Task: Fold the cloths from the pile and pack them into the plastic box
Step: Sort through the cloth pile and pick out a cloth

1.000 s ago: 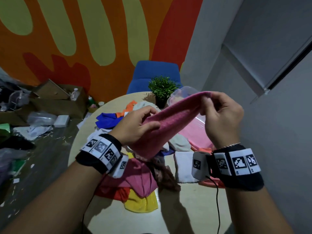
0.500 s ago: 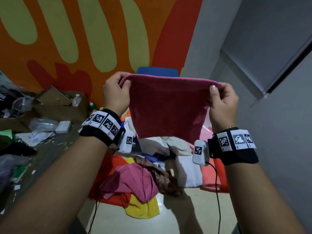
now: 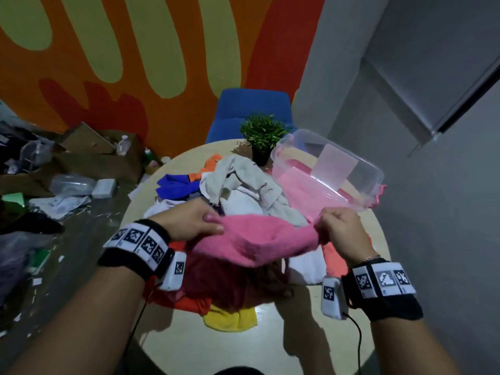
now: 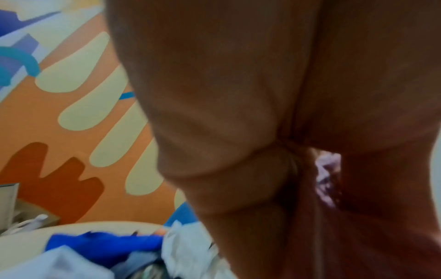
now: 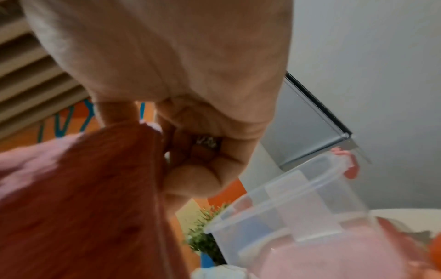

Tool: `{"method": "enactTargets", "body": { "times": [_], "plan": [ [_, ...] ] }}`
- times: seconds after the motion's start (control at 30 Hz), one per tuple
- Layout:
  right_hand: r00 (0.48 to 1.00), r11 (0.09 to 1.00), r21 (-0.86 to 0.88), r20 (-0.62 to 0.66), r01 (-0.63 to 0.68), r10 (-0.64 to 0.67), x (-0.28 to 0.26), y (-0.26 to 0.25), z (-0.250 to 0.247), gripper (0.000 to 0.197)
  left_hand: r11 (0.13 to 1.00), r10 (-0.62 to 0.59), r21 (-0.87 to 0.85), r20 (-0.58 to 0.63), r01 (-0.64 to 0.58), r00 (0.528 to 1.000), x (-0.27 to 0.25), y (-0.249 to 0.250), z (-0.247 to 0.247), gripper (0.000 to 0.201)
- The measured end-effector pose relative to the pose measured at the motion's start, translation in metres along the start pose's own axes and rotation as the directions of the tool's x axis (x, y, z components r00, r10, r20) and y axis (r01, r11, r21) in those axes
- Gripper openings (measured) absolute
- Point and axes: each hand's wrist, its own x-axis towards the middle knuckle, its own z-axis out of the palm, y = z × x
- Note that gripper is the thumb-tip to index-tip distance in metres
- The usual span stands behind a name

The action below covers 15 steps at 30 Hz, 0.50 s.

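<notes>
A pink cloth (image 3: pixel 254 239) hangs spread between my two hands just above the pile of cloths (image 3: pixel 238 190) on the round table (image 3: pixel 270 336). My left hand (image 3: pixel 193 221) pinches its left corner and my right hand (image 3: pixel 336 230) pinches its right corner. In the right wrist view the pink cloth (image 5: pixel 83 198) runs from my curled fingers (image 5: pixel 198 181). The clear plastic box (image 3: pixel 327 171) stands at the back right of the table with a pink cloth inside; the clear plastic box (image 5: pixel 298 213) is also in the right wrist view.
A small potted plant (image 3: pixel 262 136) stands behind the pile, next to the box. A blue chair (image 3: pixel 251 109) sits beyond the table against the painted wall. Cardboard boxes and litter (image 3: pixel 67 169) cover the floor to the left. A grey wall is close on the right.
Both hands have come down from chest height, lowering the pink cloth from upright and spread in front of the wall to just above the pile.
</notes>
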Motion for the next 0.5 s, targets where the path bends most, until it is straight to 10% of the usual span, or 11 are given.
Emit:
{"method": "enactTargets", "body": {
  "times": [0.17, 0.5],
  "plan": [
    [0.964, 0.923, -0.355, 0.157, -0.147, 0.214, 0.006, 0.055, 0.01, 0.025, 0.987, -0.157, 0.026, 0.086, 0.156, 0.984, 0.005, -0.055, 0.038, 0.02],
    [0.975, 0.782, -0.607, 0.054, -0.14, 0.217, 0.048, 0.086, 0.046, 0.022, 0.915, -0.404, -0.142, -0.368, 0.378, 0.838, 0.033, -0.093, 0.069, 0.016]
  ]
}}
